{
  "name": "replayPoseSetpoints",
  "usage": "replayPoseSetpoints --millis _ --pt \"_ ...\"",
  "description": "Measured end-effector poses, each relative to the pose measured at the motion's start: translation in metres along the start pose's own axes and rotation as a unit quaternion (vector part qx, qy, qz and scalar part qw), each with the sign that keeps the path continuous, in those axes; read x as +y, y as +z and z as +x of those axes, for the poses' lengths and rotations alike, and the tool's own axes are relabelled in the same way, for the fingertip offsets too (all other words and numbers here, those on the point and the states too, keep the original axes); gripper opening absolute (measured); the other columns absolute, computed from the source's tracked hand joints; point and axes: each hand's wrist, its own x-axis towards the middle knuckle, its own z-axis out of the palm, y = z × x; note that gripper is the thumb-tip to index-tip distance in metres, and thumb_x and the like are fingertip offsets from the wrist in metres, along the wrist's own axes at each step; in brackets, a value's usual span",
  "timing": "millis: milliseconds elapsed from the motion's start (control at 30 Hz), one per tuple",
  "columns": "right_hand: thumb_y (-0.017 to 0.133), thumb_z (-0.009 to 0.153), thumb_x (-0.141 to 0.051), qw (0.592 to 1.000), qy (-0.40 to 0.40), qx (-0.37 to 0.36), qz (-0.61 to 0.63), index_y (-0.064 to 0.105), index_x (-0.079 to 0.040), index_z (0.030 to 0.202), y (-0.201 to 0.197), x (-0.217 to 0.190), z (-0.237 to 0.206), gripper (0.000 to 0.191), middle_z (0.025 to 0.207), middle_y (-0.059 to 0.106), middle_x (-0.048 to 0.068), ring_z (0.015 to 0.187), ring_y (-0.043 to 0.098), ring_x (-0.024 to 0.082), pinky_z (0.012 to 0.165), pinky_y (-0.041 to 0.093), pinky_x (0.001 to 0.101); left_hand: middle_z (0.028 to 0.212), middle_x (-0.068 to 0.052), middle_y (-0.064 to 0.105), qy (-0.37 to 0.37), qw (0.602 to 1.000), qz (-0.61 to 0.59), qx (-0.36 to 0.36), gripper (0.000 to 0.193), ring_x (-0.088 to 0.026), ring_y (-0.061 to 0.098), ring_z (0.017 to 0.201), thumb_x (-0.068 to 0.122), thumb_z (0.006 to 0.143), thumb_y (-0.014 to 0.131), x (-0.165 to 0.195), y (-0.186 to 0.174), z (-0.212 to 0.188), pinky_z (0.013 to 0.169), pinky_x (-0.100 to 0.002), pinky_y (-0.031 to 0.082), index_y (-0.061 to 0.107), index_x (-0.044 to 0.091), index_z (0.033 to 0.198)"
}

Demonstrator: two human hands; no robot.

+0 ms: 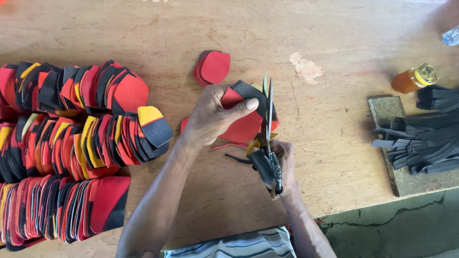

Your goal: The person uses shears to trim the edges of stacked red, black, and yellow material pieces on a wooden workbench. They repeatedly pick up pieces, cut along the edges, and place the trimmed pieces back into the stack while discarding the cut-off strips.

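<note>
Head view: we see the red and black cut piece (pixel 244 122) at table centre, pinched by our left hand (pixel 210 119), thumb on top so its right edge juts out for the scissors (pixel 268 129). Our right hand (pixel 279 167) is clenched round the black-wrapped handles, blades up along that edge. Likely trimming, given the thin offcuts (pixel 234 152) beneath. Small red stack (pixel 213 67) sits just behind; fanned rows of pieces (pixel 71 143) lie left, black strips (pixel 420 136) and orange bottle (pixel 413 79) right. Blade gap unclear; rows are cropped at the left edge.
</note>
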Motion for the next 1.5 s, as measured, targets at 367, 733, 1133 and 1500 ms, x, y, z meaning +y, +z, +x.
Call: replayPoseSetpoints --millis 367,733,1133,1500 --pt "0.078 0.087 -0.022 0.997 0.048 0.006 0.056 0.067 0.0 0.087 0.006 0.0 0.008 0.025 0.071 0.065 -0.003 0.066 0.06 0.003 0.059 0.053 0.0234 0.079 0.003 0.074 0.0 0.992 0.125 0.019 0.017 -0.001 0.057 0.07 0.02 0.092 0.079 0.011 0.004 -0.002 0.062 -0.024 0.05 0.08 0.004 0.097" --pt "0.074 0.088 -0.025 0.999 0.047 -0.01 -0.007 0.071 0.001 0.079 -0.006 0.008 -0.001 0.028 0.06 0.064 0.001 0.052 0.056 0.005 0.046 0.041 0.0241 0.089 0.0 0.079 0.054 0.985 0.134 -0.098 0.015 -0.004 0.067 0.082 0.018 0.092 0.077 0.022 -0.014 0.013 0.08 -0.025 0.056 0.078 0.004 0.098" --pt "0.075 0.091 -0.023 0.998 0.043 -0.021 0.042 0.069 0.0 0.079 -0.007 0.03 -0.01 0.026 0.059 0.066 0.002 0.048 0.06 0.005 0.042 0.047 0.022 0.087 -0.001 0.08 0.04 0.963 0.209 -0.164 0.022 -0.002 0.062 0.079 0.022 0.084 0.082 0.025 -0.028 0.027 0.075 -0.026 0.054 0.078 0.005 0.097" --pt "0.072 0.092 -0.029 0.998 0.056 -0.036 -0.021 0.071 -0.003 0.075 -0.003 0.041 -0.023 0.031 0.055 0.063 0.0 0.046 0.057 0.005 0.041 0.042 0.023 0.086 -0.002 0.08 -0.001 0.951 0.222 -0.217 0.022 -0.005 0.065 0.078 0.019 0.08 0.082 0.016 -0.033 0.031 0.079 -0.028 0.055 0.08 0.005 0.097"
